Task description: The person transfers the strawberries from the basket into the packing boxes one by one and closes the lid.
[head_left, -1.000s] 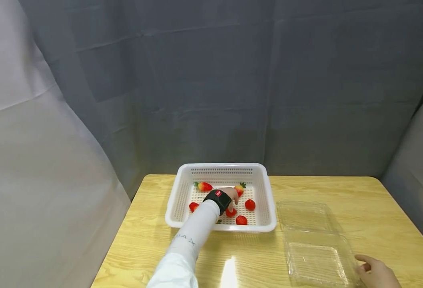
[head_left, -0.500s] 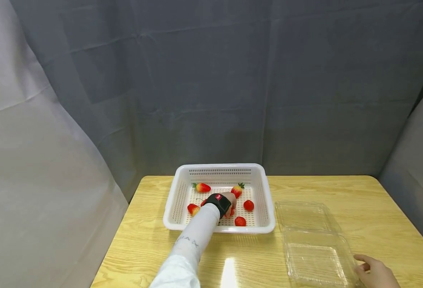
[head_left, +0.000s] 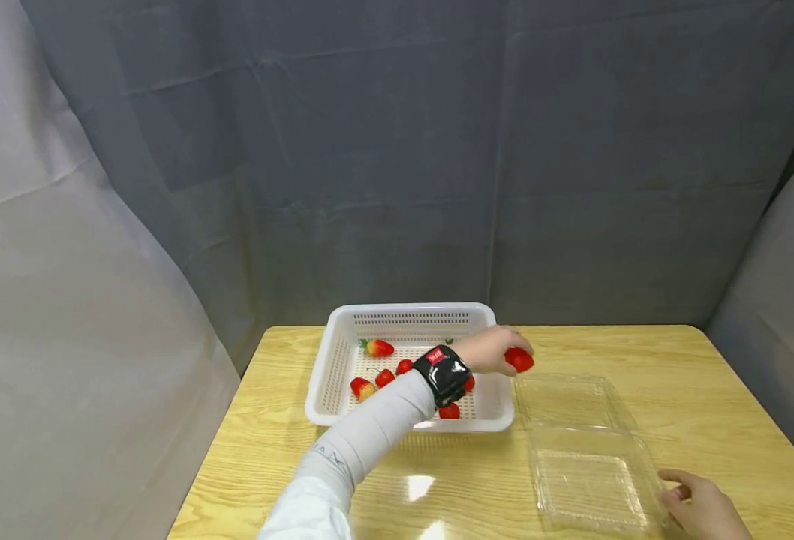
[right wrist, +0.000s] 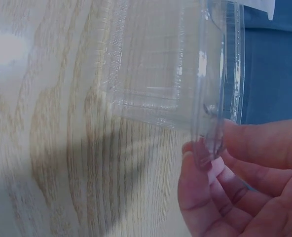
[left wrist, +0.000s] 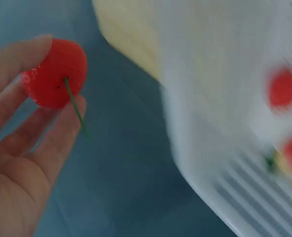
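Note:
My left hand (head_left: 488,349) pinches a red cherry (left wrist: 57,71) between thumb and fingertips, its thin green stem hanging down in the left wrist view. In the head view this hand is over the right rim of a white slotted basket (head_left: 323,360). Strawberries (head_left: 378,347) and round red fruits (head_left: 384,377) lie inside the basket, partly hidden by my forearm. At the lower right, my right hand (head_left: 704,508) pinches the edge of a clear hinged plastic box (head_left: 589,480), which lies opened out on the table; thumb and fingers grip its rim in the right wrist view.
The wooden table (head_left: 235,465) carries the basket at its back and the plastic box to the right. A dark grey cloth (head_left: 383,150) hangs behind it. Pale cloth (head_left: 86,337) stands along the left side.
My left hand has come up out of the basket and moved right, with the cherry in its fingers. The right hand stays at the plastic box's edge.

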A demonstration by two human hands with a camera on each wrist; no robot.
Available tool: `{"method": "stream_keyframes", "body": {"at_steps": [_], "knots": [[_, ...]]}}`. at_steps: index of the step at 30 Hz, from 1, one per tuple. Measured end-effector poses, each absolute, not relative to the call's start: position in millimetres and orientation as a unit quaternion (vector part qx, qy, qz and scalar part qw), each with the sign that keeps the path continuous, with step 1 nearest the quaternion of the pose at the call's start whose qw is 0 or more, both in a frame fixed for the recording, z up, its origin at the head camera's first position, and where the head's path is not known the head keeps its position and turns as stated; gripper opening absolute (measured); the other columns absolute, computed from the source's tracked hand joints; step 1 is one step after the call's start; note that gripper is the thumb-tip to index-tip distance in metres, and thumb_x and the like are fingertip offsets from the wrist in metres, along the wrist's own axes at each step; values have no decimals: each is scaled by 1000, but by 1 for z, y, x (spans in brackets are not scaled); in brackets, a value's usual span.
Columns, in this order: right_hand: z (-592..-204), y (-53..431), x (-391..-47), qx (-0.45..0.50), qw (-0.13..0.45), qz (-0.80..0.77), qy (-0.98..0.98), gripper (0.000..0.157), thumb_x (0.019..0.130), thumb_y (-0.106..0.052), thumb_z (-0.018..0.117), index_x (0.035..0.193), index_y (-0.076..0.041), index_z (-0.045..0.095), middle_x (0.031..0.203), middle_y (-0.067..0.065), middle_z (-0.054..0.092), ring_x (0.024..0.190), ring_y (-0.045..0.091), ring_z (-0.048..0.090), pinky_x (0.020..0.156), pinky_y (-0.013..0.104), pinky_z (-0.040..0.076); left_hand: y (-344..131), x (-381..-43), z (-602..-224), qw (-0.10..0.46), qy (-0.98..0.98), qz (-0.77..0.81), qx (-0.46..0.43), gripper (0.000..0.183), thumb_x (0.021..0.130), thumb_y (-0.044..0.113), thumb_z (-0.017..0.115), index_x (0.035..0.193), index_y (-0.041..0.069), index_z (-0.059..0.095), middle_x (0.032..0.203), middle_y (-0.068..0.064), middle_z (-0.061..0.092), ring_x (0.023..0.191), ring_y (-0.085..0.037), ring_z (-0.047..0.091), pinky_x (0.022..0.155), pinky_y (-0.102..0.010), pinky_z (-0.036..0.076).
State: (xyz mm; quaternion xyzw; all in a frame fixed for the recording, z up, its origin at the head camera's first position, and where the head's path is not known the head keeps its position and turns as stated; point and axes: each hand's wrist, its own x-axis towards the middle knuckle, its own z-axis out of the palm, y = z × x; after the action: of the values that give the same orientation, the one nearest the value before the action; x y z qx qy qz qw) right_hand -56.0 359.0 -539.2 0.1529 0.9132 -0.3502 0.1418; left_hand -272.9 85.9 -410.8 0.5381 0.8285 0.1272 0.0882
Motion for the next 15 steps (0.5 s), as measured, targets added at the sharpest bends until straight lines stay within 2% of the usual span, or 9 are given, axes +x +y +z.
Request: {"method": "stream_keyframes", "body": {"at_steps": [5, 9, 15], "knots": [[-534, 358, -56, 152, 147, -373, 903, 45, 89, -10, 53, 120, 20, 41, 70, 2, 54, 57, 17, 49, 55, 30, 37, 122, -216, -419, 95, 796, 75, 594, 37, 79, 14, 70, 115, 14, 63, 109, 2, 58, 95, -3, 51, 79, -5, 33], [-531, 358, -56, 139, 139, -378, 905, 44, 89, -9, 52, 119, 21, 41, 70, 2, 54, 55, 16, 48, 52, 28, 37, 141, -186, -456, 95, 799, 27, 593, 38, 78, 19, 72, 115, 19, 63, 104, 7, 57, 90, 1, 50, 77, -4, 34], [-529, 358, -52, 145, 137, -391, 898, 44, 88, -7, 52, 119, 22, 40, 71, 3, 55, 55, 16, 50, 49, 27, 39, 152, -164, -515, 78, 829, -26, 553, 34, 75, 23, 75, 107, 27, 66, 91, 13, 54, 76, 3, 48, 63, -7, 35]]}}
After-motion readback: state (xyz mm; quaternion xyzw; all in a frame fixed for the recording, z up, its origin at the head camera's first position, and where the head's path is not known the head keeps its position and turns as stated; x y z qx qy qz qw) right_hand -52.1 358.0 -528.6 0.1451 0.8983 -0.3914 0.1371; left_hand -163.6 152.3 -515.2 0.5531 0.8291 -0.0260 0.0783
